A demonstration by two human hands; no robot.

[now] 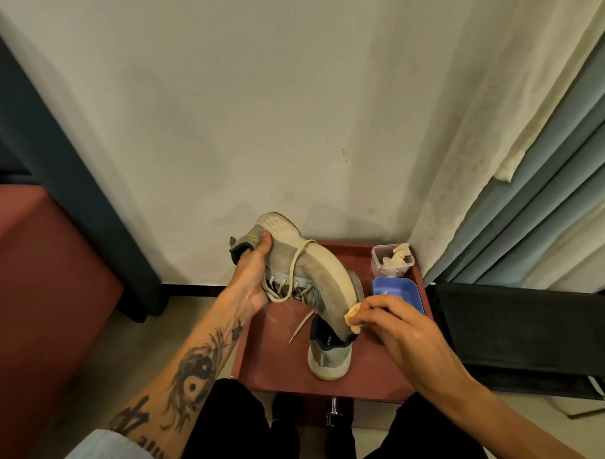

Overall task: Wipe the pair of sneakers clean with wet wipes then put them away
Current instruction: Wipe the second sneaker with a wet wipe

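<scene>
My left hand grips a grey sneaker by its collar and holds it tilted above the small red table, sole edge turned to the right and laces dangling. My right hand pinches a crumpled, soiled wet wipe against the pale sole edge near the toe. The second grey sneaker stands on the table below, heel toward me, partly hidden by the held shoe.
A clear plastic tub with crumpled wipes and a blue tray sit at the table's right back. A black folding stand is on the right, curtains behind it. A red cabinet stands left. My knees are below.
</scene>
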